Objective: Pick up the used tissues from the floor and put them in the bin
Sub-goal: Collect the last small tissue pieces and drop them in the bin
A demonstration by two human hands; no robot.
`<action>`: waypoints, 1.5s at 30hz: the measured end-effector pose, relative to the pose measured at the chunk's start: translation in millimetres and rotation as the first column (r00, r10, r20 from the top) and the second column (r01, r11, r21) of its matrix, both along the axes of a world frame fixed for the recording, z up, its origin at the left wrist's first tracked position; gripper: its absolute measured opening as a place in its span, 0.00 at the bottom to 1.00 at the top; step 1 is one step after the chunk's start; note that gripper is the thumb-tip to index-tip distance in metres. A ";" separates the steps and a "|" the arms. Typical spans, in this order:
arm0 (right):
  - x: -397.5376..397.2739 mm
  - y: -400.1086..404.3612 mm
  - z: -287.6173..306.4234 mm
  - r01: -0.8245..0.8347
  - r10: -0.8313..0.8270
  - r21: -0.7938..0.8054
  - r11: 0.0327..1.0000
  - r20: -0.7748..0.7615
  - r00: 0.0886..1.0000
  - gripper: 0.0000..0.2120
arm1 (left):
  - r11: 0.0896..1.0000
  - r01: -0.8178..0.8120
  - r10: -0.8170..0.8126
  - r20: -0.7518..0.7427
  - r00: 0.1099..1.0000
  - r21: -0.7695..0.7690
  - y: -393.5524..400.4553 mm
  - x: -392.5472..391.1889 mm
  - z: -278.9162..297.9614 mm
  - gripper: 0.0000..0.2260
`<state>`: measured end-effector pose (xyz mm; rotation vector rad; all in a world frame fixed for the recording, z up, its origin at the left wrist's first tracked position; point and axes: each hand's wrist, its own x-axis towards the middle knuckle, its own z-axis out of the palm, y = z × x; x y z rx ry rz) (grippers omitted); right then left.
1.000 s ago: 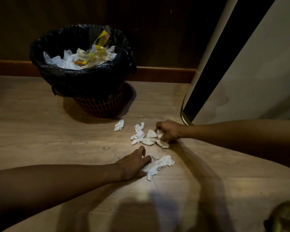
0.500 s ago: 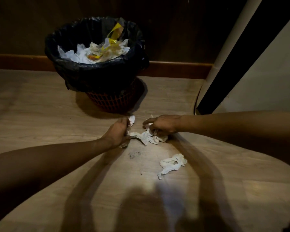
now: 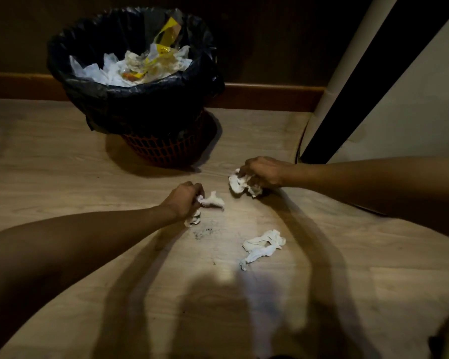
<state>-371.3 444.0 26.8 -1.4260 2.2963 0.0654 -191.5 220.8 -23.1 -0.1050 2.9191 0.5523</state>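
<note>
step: gather | left hand [image 3: 183, 200] clenched on crumpled white tissues [image 3: 210, 202] in front of black-bagged orange mesh bin [image 3: 151, 104] | right hand [image 3: 263, 173] clamped on white tissue wad [image 3: 240, 183], right of bin base | loose twisted tissue [image 3: 263, 246] on floor, nearer camera | next: probably lift, drop in bin

Two hands down at floor level: left hand [image 3: 183, 200], right hand [image 3: 263, 172]. One bin [image 3: 145, 104], one black liner [image 3: 88, 42] over its rim, one yellow wrapper [image 3: 167, 29] poking out among a heap of white tissue inside, too tangled to count. Three clumps of tissue outside the bin: one in the left hand [image 3: 213, 200], one in the right hand [image 3: 240, 183], one loose on the floor [image 3: 263, 246]. One dark smudge [image 3: 204, 231] on the boards.
</note>
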 end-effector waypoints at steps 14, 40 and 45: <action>-18.1 32.5 -6.9 0.029 -0.022 0.117 0.993 -0.062 0.998 0.20 | 0.601 0.796 -0.795 -0.054 0.604 0.063 122.9 20.5 27.1 0.07; 14.9 8.2 47.9 -0.063 0.074 0.100 0.993 -0.107 0.992 0.18 | 0.894 0.441 -0.407 0.261 0.875 -0.083 18.8 40.8 82.3 0.10; 19.1 -6.9 72.8 -0.020 0.021 0.008 1.000 -0.120 0.993 0.17 | 0.958 0.244 -0.222 0.150 0.963 -0.150 -38.0 68.7 117.1 0.09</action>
